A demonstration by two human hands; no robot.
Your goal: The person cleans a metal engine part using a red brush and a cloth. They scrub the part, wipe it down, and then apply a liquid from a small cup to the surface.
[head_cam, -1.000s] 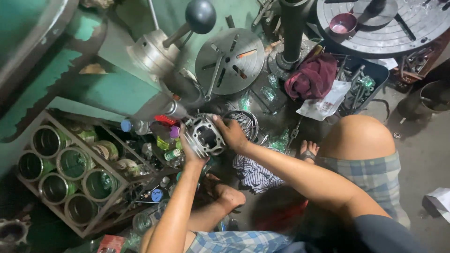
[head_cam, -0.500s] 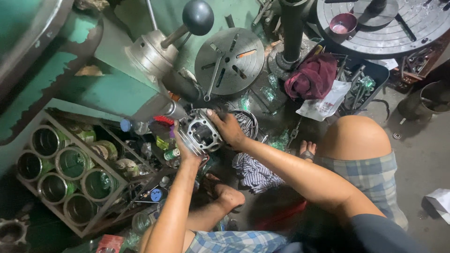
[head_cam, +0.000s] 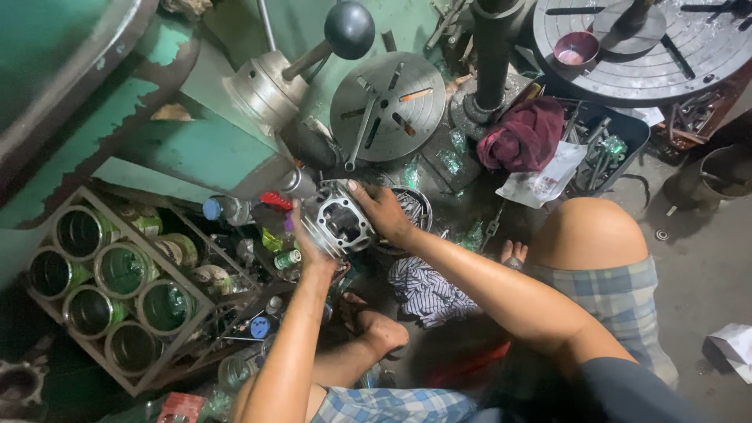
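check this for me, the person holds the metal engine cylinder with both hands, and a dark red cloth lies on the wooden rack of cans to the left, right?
Not quite. Both hands, left hand and right hand, do hold the metal engine cylinder, but the head view shows the dark red cloth lying beside the machine column, up right, not on the wooden rack of cans.

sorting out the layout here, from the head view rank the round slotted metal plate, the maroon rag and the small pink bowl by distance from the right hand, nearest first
1. Round slotted metal plate, just above the right hand.
2. Maroon rag, up and to the right, by the column.
3. Small pink bowl, farthest, on the big round table at top right.
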